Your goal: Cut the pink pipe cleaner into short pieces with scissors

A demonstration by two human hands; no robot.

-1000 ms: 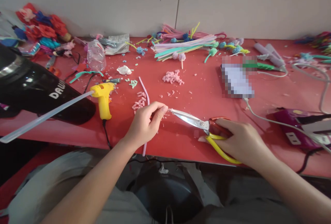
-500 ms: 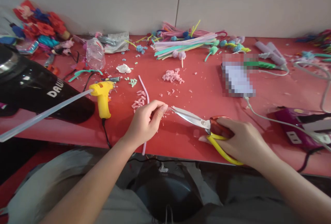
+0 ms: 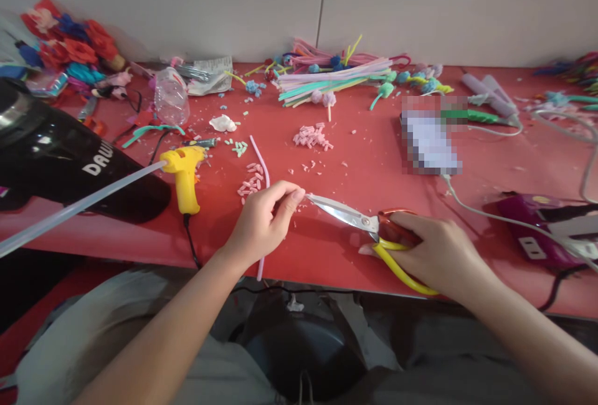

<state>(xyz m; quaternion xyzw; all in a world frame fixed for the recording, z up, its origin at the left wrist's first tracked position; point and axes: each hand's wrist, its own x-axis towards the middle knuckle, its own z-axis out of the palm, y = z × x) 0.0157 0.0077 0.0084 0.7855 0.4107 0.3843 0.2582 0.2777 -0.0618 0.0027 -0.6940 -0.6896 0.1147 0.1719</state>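
My right hand (image 3: 423,249) is closed around the handles of scissors (image 3: 346,212), one orange-red and one yellow. The blades are together and point left, their tip at the fingertips of my left hand (image 3: 266,215). My left thumb and forefinger pinch a tiny pink pipe cleaner piece, mostly hidden by the fingers. Beneath and beside that hand lies a long lilac pipe cleaner (image 3: 260,159) on the red table (image 3: 369,168). Cut pink pieces form one pile (image 3: 313,136) beyond the hands and another pile (image 3: 251,182) by my left wrist.
A yellow glue gun (image 3: 187,187) with a long glue stick and a black tumbler (image 3: 93,162) stand left. Pipe cleaners (image 3: 334,84) lie at the back. To the right are a blurred phone (image 3: 430,140) on a cable and a purple power strip (image 3: 532,230).
The scissor blades have closed a little and their tip has shifted slightly left, up to my left fingertips. Pink fluff seen there before is now less visible. My left hand stays in place.
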